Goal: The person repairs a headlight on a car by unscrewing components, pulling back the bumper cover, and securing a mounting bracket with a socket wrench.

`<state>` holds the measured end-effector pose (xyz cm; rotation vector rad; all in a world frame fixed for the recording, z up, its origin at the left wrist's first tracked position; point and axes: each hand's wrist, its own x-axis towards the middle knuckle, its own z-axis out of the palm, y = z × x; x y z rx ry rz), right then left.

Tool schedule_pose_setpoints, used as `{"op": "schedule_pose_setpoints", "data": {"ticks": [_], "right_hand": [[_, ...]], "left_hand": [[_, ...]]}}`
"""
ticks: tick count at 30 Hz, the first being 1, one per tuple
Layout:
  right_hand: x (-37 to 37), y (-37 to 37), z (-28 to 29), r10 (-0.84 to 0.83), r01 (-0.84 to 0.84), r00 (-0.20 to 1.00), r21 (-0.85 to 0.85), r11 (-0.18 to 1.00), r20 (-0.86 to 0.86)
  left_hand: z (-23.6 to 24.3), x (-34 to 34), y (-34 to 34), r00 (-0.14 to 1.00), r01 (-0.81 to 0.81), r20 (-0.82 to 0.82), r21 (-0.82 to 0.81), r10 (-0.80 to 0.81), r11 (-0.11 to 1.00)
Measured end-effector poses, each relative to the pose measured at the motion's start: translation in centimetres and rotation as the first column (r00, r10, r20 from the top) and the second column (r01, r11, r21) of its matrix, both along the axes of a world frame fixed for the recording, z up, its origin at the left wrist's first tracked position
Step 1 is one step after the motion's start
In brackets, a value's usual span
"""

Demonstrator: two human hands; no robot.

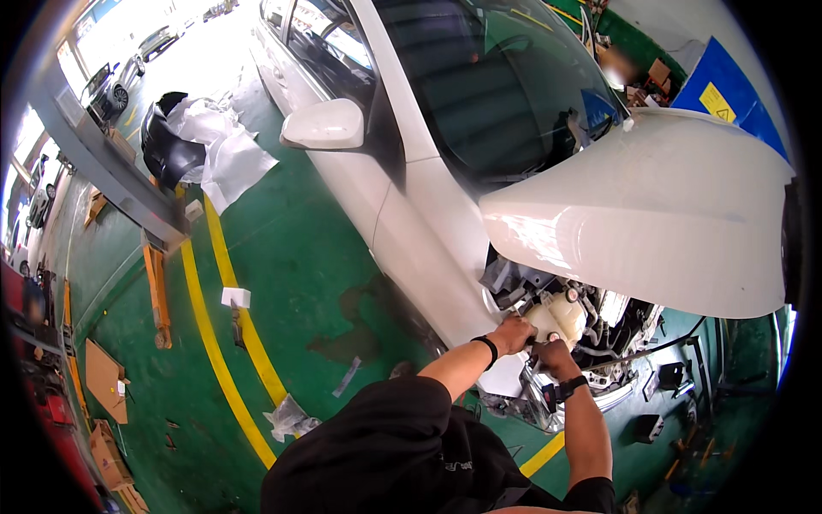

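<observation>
At the open front of the white car (424,248), below the raised hood (642,223), a pale tank (561,318) sits in the engine bay (604,336). The left hand (514,333) and right hand (555,355) are close together at its near side, fingers curled (what they pinch, if anything, cannot be told).

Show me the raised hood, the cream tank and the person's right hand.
Hood (651,218), head view: middle of its glossy white panel.
Tank (562,317), head view: its cream outer wall.
Right hand (556,356), head view: back of the hand.
</observation>
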<state>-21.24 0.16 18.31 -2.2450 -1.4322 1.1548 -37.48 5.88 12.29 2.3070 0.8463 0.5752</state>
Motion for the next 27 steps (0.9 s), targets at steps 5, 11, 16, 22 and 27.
{"op": "schedule_pose_setpoints", "data": {"ticks": [5, 11, 16, 22, 27], "right_hand": [[-1.4, 0.2, 0.5, 0.343, -0.411, 0.775, 0.01, 0.912, 0.531], [0.6, 0.0, -0.1, 0.293, -0.301, 0.862, -0.046, 0.952, 0.413], [-2.2, -0.6, 1.3, 0.264, -0.293, 0.914, 0.051, 0.955, 0.308], [5.3, -0.1, -6.6, 0.099, -0.066, 0.957, 0.129, 0.989, -0.274], [-1.1, -0.3, -0.1, 0.336, -0.45, 0.778, 0.097, 0.888, 0.531]], "left_hand": [[-1.2, -0.2, 0.1, 0.999, -0.03, -0.027, -0.002, 0.03, 1.0], [0.8, 0.0, -0.1, 0.999, -0.014, -0.031, 0.009, 0.014, 1.0], [-0.5, -1.2, -0.1, 0.999, -0.034, -0.033, -0.02, 0.033, 0.999], [0.1, 0.9, 0.2, 0.999, 0.001, 0.032, -0.009, -0.001, 1.0], [-2.0, -0.6, -0.1, 0.998, -0.054, 0.04, -0.012, 0.055, 0.998]]}}
